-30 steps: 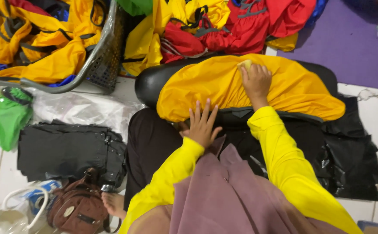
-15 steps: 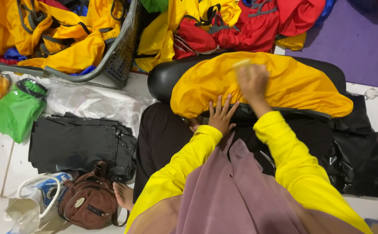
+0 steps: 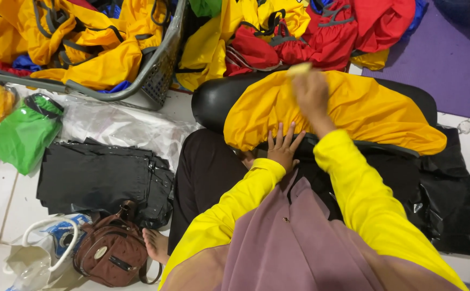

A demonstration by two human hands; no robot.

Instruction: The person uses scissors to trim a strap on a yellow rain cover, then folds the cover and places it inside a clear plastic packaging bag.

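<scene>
Left hand [image 3: 282,146] fingers spread on yellow cloth [image 3: 353,110]; right hand [image 3: 310,94] blurred — grip unclear, grey basket [image 3: 159,70] holding yellow garments [image 3: 78,43]

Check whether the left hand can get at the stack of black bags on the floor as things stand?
Probably yes: the left hand rests on the yellow cloth, and only open floor separates it from the black bags lying to its left.

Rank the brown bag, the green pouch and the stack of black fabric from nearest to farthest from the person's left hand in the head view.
Measured from the left hand, which lies flat on the yellow cloth:
1. Stack of black fabric, on the floor to the left.
2. Brown bag, lower left, beside the bare foot.
3. Green pouch, far left by the basket.
</scene>
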